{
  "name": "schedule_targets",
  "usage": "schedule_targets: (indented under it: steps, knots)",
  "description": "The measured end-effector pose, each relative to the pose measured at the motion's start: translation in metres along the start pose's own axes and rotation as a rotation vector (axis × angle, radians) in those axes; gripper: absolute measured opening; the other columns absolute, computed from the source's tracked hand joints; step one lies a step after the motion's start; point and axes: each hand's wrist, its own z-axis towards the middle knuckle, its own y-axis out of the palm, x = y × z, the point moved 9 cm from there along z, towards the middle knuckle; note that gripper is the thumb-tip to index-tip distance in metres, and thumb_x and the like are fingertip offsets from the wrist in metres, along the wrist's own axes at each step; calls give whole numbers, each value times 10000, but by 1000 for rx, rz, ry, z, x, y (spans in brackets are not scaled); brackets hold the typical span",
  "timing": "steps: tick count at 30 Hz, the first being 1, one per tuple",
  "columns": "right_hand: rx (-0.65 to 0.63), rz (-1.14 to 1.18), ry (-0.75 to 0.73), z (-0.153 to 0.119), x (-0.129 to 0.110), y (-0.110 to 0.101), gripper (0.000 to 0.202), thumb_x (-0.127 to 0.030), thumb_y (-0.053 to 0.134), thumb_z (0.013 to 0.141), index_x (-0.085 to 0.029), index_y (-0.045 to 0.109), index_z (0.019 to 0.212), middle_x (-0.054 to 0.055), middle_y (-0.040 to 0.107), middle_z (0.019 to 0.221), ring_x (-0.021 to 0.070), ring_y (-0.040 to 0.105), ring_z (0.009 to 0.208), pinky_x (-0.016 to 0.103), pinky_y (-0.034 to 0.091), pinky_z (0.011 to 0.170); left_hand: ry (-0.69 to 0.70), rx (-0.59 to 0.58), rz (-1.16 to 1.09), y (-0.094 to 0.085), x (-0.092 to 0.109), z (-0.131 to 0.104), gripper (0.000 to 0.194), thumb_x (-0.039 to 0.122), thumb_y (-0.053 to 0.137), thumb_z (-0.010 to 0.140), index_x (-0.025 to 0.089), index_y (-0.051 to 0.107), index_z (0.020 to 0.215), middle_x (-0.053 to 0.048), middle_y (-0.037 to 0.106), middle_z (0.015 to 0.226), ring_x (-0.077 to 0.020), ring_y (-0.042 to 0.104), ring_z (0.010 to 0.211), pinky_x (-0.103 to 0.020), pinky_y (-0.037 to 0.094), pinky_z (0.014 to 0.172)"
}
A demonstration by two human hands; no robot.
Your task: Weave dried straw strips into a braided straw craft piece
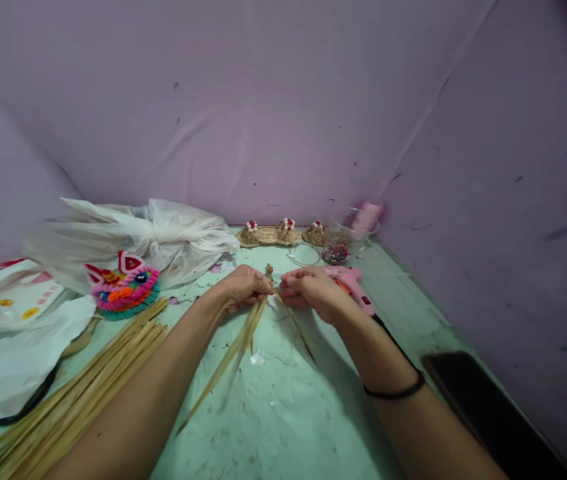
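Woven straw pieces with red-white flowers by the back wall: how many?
3: left piece, middle piece, right piece, side by side by the purple backdrop. More may hide behind the clear container.

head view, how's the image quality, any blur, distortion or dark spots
Head view: soft, even, dim light. The hands, left hand and right hand, are fairly sharp on the straw strips; the plastic bag and pink cup look smeared. Wide-angle bending at the edges, and the top right corner goes dark.
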Motion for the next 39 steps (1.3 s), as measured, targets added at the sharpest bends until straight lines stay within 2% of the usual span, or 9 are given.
schedule_targets:
  steps: [4,7,9,13,19,25,32,36,39]
  knots:
    - [-107,5,17,-1,10,25,144,-45,498,639,-143,482,534,-27,440,453,65,411,380,183,314,375,3,-8,31,0,-1,1,84,205,551,554,145,497,532,61,404,380,-22,217,276,-181,94,312]
    - [-46,-28,-24,2,14,23,142,-67,501,612,-153,474,503,-78,325,356,33,241,311,187,149,331,10,6,67,1,2,-1,97,201,537,572,144,488,510,59,395,371,-24,222,281,-180,111,318]
    - [5,-48,-66,6,16,18,124,-87,510,589,-155,478,491,-89,304,337,29,208,311,200,117,343,17,10,98,3,7,-5,128,189,525,589,143,477,480,58,382,358,-25,225,286,-178,133,326]
    - [50,-40,-134,12,19,10,108,-153,530,565,-164,461,483,-97,309,351,27,203,328,206,127,367,-5,14,213,5,15,-14,125,120,516,562,129,503,438,26,446,367,-40,286,304,-185,181,339]
    - [27,-2,-185,12,18,13,132,-218,563,528,-173,446,484,-103,323,353,27,209,336,198,127,376,-23,192,434,-11,26,-22,111,112,538,523,131,539,413,35,385,309,-70,310,330,-203,219,361]
    - [0,62,-152,12,21,15,74,-186,520,528,-165,472,476,-77,405,360,33,224,334,203,150,375,-43,244,592,2,32,-30,119,141,546,539,140,557,420,15,389,325,-108,374,365,-227,239,400]
    - [-23,137,-75,10,26,17,24,-130,500,494,-153,499,494,-84,389,357,39,226,328,209,130,362,10,472,733,19,34,-42,64,127,597,511,164,554,540,-84,553,589,-265,567,738,-257,343,563]
    - [-37,157,-59,12,28,16,58,-115,491,495,-148,508,540,-73,433,401,38,290,348,194,164,363,61,446,661,29,35,-44,114,75,603,499,164,548,542,-85,565,614,-255,569,762,-251,352,586]
    - [-79,137,-52,13,28,18,22,-131,502,515,-146,502,531,-80,392,374,29,240,325,197,121,352,27,385,595,18,37,-41,118,106,602,522,160,516,463,-39,483,446,-213,547,578,-250,326,501]
